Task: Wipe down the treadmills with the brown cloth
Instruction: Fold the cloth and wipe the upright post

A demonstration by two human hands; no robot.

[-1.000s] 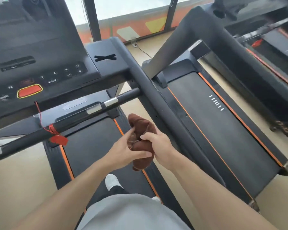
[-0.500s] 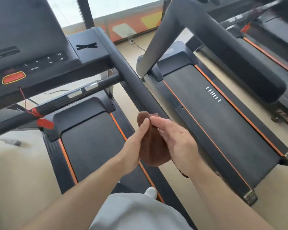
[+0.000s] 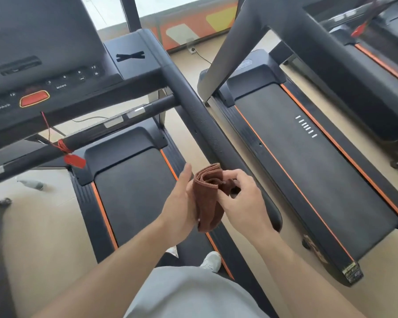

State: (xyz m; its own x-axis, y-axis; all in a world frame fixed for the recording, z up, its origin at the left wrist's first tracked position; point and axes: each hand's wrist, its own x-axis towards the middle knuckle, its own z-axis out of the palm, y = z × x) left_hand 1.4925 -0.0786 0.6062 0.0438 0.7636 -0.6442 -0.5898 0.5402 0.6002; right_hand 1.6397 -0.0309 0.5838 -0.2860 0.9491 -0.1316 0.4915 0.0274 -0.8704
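Observation:
A folded brown cloth (image 3: pixel 207 193) hangs between my two hands, above the belt of the black treadmill (image 3: pixel 133 191) on which I stand. My left hand (image 3: pixel 179 198) lies flat against the cloth's left side, fingers straight and pointing up. My right hand (image 3: pixel 241 200) pinches the cloth's upper right folds with curled fingers. The treadmill's right handrail (image 3: pixel 200 118) runs diagonally just beyond my right hand. Its console (image 3: pixel 44 72) with a red button sits at the upper left.
A second treadmill (image 3: pixel 308 161) with orange trim lies to the right, and its arm (image 3: pixel 331 60) crosses the upper right. A front crossbar (image 3: pixel 97 131) carries a red safety tag (image 3: pixel 75 160). Beige floor lies between the machines. Windows are behind.
The cloth went from a bunched wad to a flatter fold between my hands. My left hand has straightened against it, and my right fingers have shifted to its top edge.

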